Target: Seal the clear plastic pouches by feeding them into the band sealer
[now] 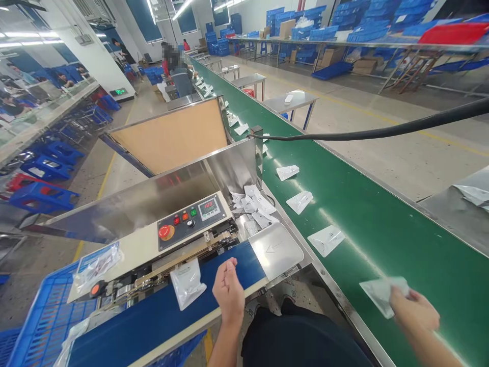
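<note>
My right hand pinches the near corner of a white pouch at the green conveyor belt. More white pouches, such as this one, lie spaced out farther up the belt. Over the blue belt of a sealing machine, my left hand is closed, fingers curled together, with nothing visible in it. Just left of it, another white pouch stands with its upper edge at the machine's sealing strip. A metal feed plate with an arrow is at the blue belt's right end.
White pouches are heaped behind the feed plate. The machine's control panel has a red stop button. A black cable hangs across the green belt. A blue crate stands at the left. Co-workers sit farther along the line.
</note>
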{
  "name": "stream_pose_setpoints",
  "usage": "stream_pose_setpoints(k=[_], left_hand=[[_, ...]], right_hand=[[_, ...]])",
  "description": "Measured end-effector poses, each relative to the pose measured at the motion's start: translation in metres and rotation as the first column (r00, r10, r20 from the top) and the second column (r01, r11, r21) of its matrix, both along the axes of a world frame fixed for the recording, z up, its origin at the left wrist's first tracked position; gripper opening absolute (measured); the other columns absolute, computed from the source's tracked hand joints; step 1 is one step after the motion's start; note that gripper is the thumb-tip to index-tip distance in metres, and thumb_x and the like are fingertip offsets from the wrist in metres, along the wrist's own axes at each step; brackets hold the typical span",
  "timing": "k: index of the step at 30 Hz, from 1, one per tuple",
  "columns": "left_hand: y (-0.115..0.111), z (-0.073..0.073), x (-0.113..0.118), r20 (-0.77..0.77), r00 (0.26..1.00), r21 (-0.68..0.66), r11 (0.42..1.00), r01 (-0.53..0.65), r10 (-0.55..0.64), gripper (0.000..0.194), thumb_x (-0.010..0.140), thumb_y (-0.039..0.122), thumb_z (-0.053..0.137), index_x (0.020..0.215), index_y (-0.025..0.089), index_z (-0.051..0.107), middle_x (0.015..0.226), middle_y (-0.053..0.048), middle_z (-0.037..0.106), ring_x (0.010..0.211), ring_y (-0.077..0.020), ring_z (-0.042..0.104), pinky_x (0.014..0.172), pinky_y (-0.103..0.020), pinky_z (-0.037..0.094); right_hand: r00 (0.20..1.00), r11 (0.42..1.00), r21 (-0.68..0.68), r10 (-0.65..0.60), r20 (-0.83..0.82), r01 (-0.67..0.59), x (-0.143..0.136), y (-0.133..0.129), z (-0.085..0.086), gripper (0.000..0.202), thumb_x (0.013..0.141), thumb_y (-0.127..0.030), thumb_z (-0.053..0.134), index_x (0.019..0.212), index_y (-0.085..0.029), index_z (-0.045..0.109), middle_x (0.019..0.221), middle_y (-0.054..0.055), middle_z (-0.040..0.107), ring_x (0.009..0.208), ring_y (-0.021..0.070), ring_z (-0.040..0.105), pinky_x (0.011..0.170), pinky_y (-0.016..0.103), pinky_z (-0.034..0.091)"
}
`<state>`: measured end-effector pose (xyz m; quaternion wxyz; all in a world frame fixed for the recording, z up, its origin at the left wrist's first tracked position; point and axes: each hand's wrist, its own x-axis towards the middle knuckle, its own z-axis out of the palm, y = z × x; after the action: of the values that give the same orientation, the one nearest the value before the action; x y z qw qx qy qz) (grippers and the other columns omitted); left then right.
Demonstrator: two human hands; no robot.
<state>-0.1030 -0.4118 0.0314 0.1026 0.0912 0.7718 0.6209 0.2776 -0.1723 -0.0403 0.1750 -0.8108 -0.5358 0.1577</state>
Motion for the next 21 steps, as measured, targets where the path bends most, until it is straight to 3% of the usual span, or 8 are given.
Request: stream_pose_setpoints(k=[3, 5, 7, 9, 11, 14, 19, 21], left_hand=[[0.033, 0.006, 0.023, -0.071, 0.952, -0.021, 0.955, 0.296, -0.297, 0.039, 0.097, 0.056, 0.069, 0.099, 0.020, 0.084, 0.105, -0.014, 0.082, 0.099, -0.0303, 0.077, 0.094, -0.042, 0.062], [0.055, 0.011, 0.038, -0.133, 0.867, -0.046, 0.877, 0.478, -0.479, 0.035, 0.099, 0.050, 0.068, 0.110, 0.022, 0.084, 0.115, -0.015, 0.081, 0.109, -0.0314, 0.076, 0.101, -0.043, 0.060], [0.073, 0.015, 0.050, -0.168, 0.793, -0.058, 0.808, 0.586, -0.586, 0.040, 0.100, 0.048, 0.067, 0.127, 0.022, 0.080, 0.132, -0.016, 0.077, 0.125, -0.0332, 0.071, 0.111, -0.046, 0.055], [0.083, 0.019, 0.056, -0.144, 0.761, -0.051, 0.773, 0.633, -0.633, 0.046, 0.102, 0.050, 0.065, 0.136, 0.021, 0.076, 0.139, -0.016, 0.075, 0.130, -0.0340, 0.068, 0.113, -0.047, 0.053], [0.085, 0.020, 0.056, -0.069, 0.792, -0.017, 0.794, 0.607, -0.607, 0.050, 0.103, 0.055, 0.061, 0.133, 0.019, 0.077, 0.131, -0.016, 0.078, 0.120, -0.0333, 0.072, 0.105, -0.044, 0.057], [0.071, 0.017, 0.049, 0.052, 0.894, 0.021, 0.895, 0.445, -0.446, 0.056, 0.104, 0.063, 0.056, 0.119, 0.016, 0.081, 0.112, -0.014, 0.082, 0.102, -0.0299, 0.075, 0.092, -0.036, 0.059], [0.046, 0.005, 0.039, 0.089, 0.955, 0.017, 0.959, 0.282, -0.282, 0.054, 0.101, 0.063, 0.060, 0.108, 0.015, 0.084, 0.099, -0.012, 0.082, 0.092, -0.0272, 0.073, 0.084, -0.033, 0.057], [0.047, -0.003, 0.032, 0.114, 0.963, -0.012, 0.969, 0.246, -0.243, 0.050, 0.099, 0.060, 0.062, 0.094, 0.015, 0.085, 0.086, -0.008, 0.079, 0.081, -0.0244, 0.069, 0.074, -0.030, 0.055]], right_hand=[[0.981, 0.999, 0.041, -0.017, -0.194, 0.026, -0.044, 0.011, 0.022, 0.041, 0.087, -0.059, 0.069, 0.100, -0.022, 0.080, 0.097, 0.022, 0.077, 0.082, 0.0366, 0.073, 0.078, 0.053, 0.055], [0.911, 0.965, 0.221, 0.213, -0.354, -0.140, -0.087, 0.010, 0.046, 0.056, 0.081, -0.067, 0.069, 0.108, -0.019, 0.078, 0.114, 0.021, 0.078, 0.081, 0.0312, 0.073, 0.081, 0.048, 0.058], [0.743, 0.880, 0.306, 0.472, -0.475, -0.363, -0.134, -0.001, 0.074, 0.058, 0.081, -0.070, 0.071, 0.109, -0.020, 0.077, 0.123, 0.017, 0.077, 0.077, 0.0251, 0.071, 0.076, 0.042, 0.060], [0.525, 0.771, 0.269, 0.602, -0.601, -0.577, -0.176, -0.017, 0.097, 0.052, 0.082, -0.066, 0.076, 0.110, -0.021, 0.077, 0.116, 0.014, 0.079, 0.073, 0.0217, 0.069, 0.071, 0.037, 0.059], [0.349, 0.699, 0.233, 0.582, -0.734, -0.677, -0.206, -0.034, 0.111, 0.059, 0.083, -0.061, 0.080, 0.127, -0.022, 0.074, 0.112, 0.012, 0.080, 0.076, 0.0213, 0.068, 0.068, 0.034, 0.058], [0.198, 0.705, 0.214, 0.453, -0.869, -0.676, -0.229, -0.052, 0.113, 0.074, 0.088, -0.064, 0.075, 0.147, -0.023, 0.063, 0.121, 0.013, 0.078, 0.084, 0.0218, 0.070, 0.068, 0.032, 0.058], [0.191, 0.577, 0.159, 0.498, -0.846, -0.801, -0.241, -0.064, 0.087, 0.050, 0.085, -0.067, 0.076, 0.095, -0.018, 0.081, 0.085, 0.008, 0.077, 0.073, 0.0212, 0.066, 0.068, 0.032, 0.055], [0.254, 0.610, 0.127, 0.498, -0.829, -0.782, -0.249, -0.063, 0.076, 0.050, 0.083, -0.068, 0.077, 0.082, -0.018, 0.078, 0.071, 0.006, 0.071, 0.064, 0.0194, 0.061, 0.061, 0.031, 0.051]])
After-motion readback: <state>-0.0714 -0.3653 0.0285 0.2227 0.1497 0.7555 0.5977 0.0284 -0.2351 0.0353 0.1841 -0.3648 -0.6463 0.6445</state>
